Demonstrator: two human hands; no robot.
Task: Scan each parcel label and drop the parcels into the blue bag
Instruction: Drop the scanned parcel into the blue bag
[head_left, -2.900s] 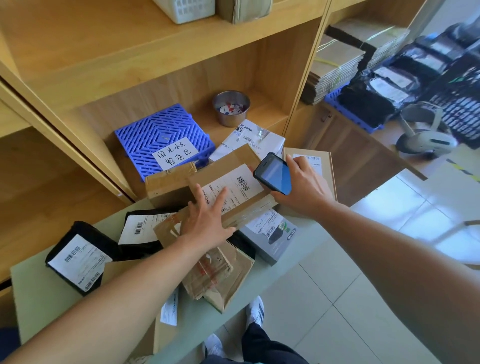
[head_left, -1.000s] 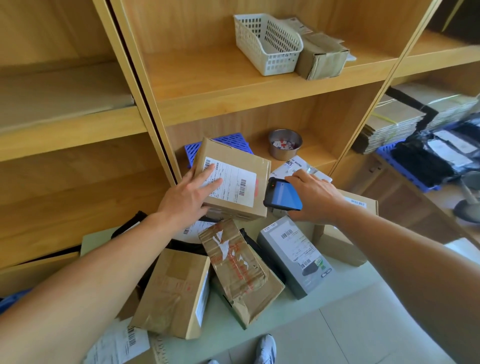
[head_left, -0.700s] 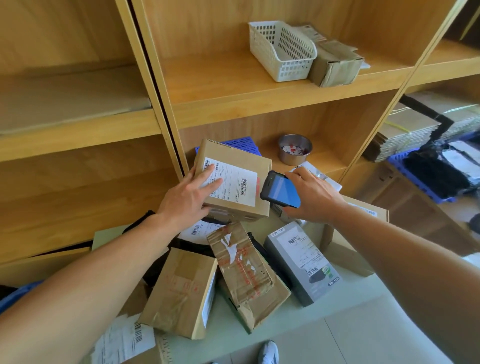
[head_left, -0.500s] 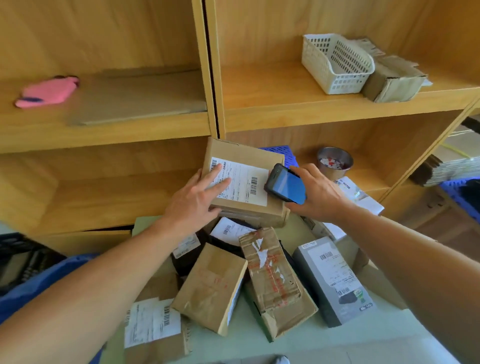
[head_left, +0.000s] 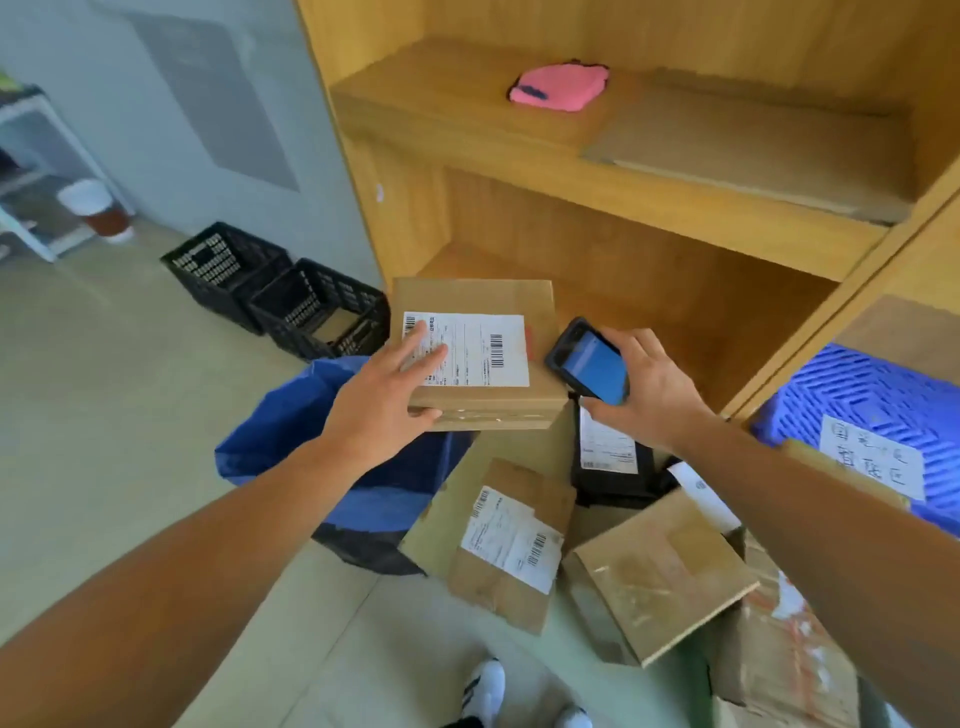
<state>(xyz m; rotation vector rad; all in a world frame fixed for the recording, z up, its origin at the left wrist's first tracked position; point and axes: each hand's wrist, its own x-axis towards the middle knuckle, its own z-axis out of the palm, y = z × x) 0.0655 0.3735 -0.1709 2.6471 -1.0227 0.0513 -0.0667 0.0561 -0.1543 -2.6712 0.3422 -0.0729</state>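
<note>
My left hand (head_left: 385, 397) grips a brown cardboard parcel (head_left: 498, 299) by its left end, fingers over its white label (head_left: 478, 349), thumb under the edge. The parcel hangs level above the right rim of the blue bag (head_left: 291, 415), which sits open on the floor left of the table. My right hand (head_left: 652, 389) holds a black handheld scanner (head_left: 589, 364) with a blue screen just right of the parcel. Several more parcels lie on the green table (head_left: 597, 618): a labelled brown one (head_left: 506, 545), a plain brown box (head_left: 660, 571), a black pouch (head_left: 610, 462).
Wooden shelves (head_left: 623, 197) rise behind the table, with a pink pouch (head_left: 558, 88) on one. Two black crates (head_left: 280, 291) stand on the floor beyond the bag. A blue plastic panel (head_left: 857, 395) with a handwritten note is at the right. My shoes (head_left: 483, 686) show below.
My view and both hands have swung left. The parcel moved from in front of the shelves to above the blue bag, with the scanner still beside it.
</note>
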